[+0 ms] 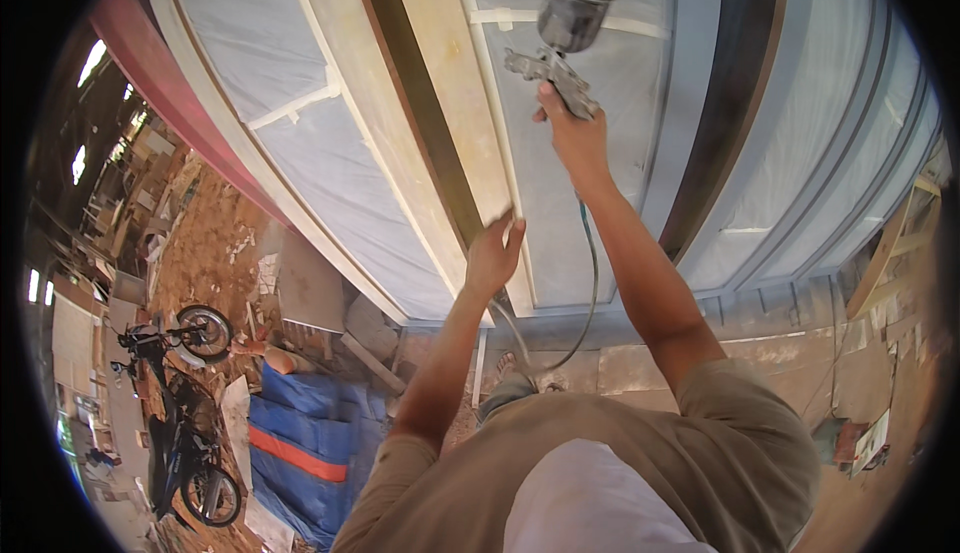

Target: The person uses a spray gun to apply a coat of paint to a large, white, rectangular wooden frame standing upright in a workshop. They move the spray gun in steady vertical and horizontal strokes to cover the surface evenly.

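My right hand (578,143) is wrapped round the handle of a metal spray gun (550,78). A dark, paint-stained cup (577,3) sits at the top of the gun. From the handle an air hose (594,283) hangs down, loops near my feet and rises to my left hand (494,256). The left fingers are curled, seemingly round the hose; their grip is partly hidden. Just beyond that hand stands a tall panel frame with pale wooden strips (455,83) and a dark brown strip (415,93). White masking sheets (590,243) cover its panes, held by tape (640,27).
More frames, painted grey-blue (690,83), curve off to the right beside another dark strip (735,83). A red beam (190,118) runs along the left. A motorcycle (180,423) and a blue tarp (300,413) lie lower left, among boards and scraps on bare ground (215,253).
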`<state>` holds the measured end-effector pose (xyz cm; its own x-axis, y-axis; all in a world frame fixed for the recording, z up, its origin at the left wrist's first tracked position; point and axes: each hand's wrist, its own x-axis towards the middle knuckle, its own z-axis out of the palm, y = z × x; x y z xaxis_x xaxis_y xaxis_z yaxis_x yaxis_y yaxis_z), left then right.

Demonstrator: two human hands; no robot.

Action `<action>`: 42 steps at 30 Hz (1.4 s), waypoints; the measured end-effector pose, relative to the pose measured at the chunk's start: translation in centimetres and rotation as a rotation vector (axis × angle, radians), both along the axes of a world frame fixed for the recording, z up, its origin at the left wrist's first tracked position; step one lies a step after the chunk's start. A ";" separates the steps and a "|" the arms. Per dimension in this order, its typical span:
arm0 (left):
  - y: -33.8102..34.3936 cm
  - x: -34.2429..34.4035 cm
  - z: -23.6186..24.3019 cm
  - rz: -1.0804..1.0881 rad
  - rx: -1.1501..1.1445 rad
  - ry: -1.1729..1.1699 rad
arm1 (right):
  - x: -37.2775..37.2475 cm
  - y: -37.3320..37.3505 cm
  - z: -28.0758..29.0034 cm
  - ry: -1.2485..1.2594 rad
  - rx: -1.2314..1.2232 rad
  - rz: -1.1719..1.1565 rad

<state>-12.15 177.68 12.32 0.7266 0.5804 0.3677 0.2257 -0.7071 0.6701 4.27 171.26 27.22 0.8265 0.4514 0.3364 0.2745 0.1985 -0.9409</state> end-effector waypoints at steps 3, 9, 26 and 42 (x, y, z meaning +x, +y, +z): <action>4.2 7.1 3.1 -0.027 0.373 -0.280 | -1.9 -4.0 -0.6 0.026 0.145 -0.012; 11.8 22.3 12.6 0.244 0.514 -0.410 | -5.9 -11.5 -0.8 0.121 0.050 -0.141; 12.7 24.2 12.6 0.372 0.508 -0.367 | -8.7 -9.7 -1.9 0.075 0.058 -0.112; 19.0 18.6 10.3 0.336 0.703 -0.385 | -9.8 -7.3 -3.6 0.056 -0.038 -0.086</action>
